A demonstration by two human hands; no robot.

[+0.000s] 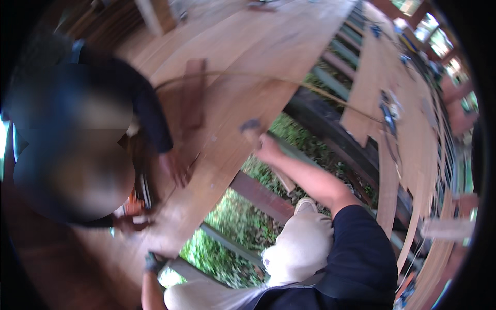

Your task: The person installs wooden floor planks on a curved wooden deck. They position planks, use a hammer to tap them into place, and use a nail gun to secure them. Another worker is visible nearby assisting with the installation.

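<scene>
My right hand (267, 149) is closed round the wooden handle of a hammer (251, 127). The hammer's head is just above the edge of the wood plank floor (227, 139), and its handle end sticks out below my fist. At the lower left, my left hand (154, 261) is at the floor's edge by a joist. Something dark covers it or lies in it, and blur hides its fingers. A co-worker's hand (173, 169) rests on the planks between my hands and the co-worker's body.
Open joists (263, 196) run over green plants beneath my legs. A reddish board (194, 93) lies on the planks. To the right are loose boards (361, 113) with a power tool (387, 114) and its cord. A co-worker (139, 98) is bent over at the left, near an orange object (135, 206).
</scene>
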